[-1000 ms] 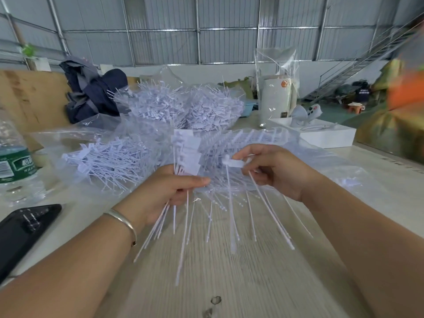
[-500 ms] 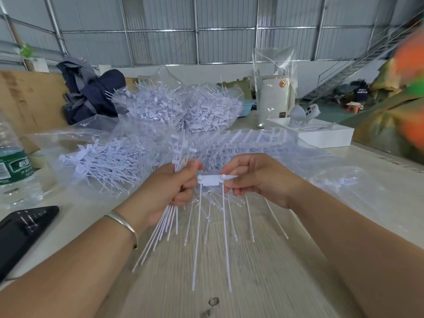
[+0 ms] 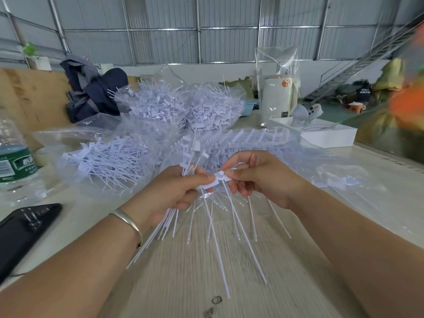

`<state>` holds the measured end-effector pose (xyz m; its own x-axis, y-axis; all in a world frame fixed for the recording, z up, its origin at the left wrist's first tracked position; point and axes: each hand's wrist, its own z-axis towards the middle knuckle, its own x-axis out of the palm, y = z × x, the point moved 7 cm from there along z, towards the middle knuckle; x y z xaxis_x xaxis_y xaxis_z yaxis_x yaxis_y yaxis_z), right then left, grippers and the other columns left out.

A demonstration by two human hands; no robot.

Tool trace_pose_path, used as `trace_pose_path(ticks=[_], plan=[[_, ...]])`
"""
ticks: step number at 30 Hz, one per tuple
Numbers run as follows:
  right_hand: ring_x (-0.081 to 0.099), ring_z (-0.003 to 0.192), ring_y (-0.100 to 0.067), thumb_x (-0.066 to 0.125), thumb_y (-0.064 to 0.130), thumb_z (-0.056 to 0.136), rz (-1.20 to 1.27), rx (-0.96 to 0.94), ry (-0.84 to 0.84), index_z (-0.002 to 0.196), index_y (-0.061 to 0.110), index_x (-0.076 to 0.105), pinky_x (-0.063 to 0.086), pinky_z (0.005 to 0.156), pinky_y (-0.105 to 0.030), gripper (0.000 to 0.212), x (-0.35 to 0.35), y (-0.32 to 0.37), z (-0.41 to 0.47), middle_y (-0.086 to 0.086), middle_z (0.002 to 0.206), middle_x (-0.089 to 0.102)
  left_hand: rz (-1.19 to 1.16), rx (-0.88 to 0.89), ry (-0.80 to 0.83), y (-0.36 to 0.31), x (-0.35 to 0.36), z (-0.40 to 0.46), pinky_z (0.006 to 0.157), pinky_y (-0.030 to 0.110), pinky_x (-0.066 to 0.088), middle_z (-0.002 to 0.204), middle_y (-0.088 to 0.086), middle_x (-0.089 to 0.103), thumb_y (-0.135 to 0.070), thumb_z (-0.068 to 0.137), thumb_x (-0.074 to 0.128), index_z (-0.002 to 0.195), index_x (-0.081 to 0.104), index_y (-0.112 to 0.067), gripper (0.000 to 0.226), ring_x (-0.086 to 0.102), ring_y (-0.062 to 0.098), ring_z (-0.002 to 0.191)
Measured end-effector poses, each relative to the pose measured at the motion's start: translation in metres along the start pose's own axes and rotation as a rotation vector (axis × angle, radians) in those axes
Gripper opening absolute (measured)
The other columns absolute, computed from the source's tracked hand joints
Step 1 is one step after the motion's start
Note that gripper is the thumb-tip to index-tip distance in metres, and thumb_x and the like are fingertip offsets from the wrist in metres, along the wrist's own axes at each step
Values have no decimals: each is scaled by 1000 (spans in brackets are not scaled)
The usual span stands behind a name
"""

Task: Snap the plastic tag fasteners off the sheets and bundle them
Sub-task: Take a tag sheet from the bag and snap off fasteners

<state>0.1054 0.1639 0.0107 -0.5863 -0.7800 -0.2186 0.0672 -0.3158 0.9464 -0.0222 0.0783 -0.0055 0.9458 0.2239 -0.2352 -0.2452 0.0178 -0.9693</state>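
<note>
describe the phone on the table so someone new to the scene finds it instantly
Start at the light wooden table and go to its left edge, near the camera, below the green-labelled water bottle. The phone lies flat there, left of the braceleted left hand. It is the only black, glossy slab among white and clear plastic.

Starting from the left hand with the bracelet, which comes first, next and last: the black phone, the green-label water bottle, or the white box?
Measured from the left hand in the head view:
1. Black phone, at the table's near left edge.
2. Water bottle, at the far left, behind the phone.
3. White box, far off on the right side.
</note>
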Motion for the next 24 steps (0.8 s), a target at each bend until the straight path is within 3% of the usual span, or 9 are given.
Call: trace_pose_path(ticks=[5, 8, 17, 24], plan=[[45, 47, -13, 59, 6, 92, -30, 27, -46, 92, 7, 67, 37, 48, -21, 8, -2, -2, 0, -8, 58, 58, 18, -9, 51, 1, 5, -1, 38, 15, 19, 57, 8, 43, -24, 90, 64, 69, 65, -16, 22, 20, 10, 41], [48, 54, -9, 60, 6, 92, -52, 44, -62, 93, 5, 68, 34, 49, -17, 8, -3, -3, 1, -8, 64, 55, -32, -18, 60, 1, 6, 0, 37, 16, 18, 62, 3, 53, -18, 90, 64, 66, 64, -22, 24, 22, 8, 40], [48, 56, -13, 62, 3, 90, -111, 56, -5, 84, 11, 68, 34, 58, -24, 12, -1, 2, 0, 0, 56, 55, 39, -31, 90, 0, 8, 1, 37, 14, 18, 51, -2, 40, -17, 85, 62, 63, 62, -23, 23, 20, 9, 41], [47, 49, -2, 61, 3, 90, -118, 109, 88, 87, 9, 69, 41, 58, -17, 10, -4, -4, -2, 9, 59, 56, 185, -94, 219, 5, 14, -6, 41, 15, 16, 50, -1, 33, -26, 71, 68, 59, 59, -22, 16, 18, 12, 44]])
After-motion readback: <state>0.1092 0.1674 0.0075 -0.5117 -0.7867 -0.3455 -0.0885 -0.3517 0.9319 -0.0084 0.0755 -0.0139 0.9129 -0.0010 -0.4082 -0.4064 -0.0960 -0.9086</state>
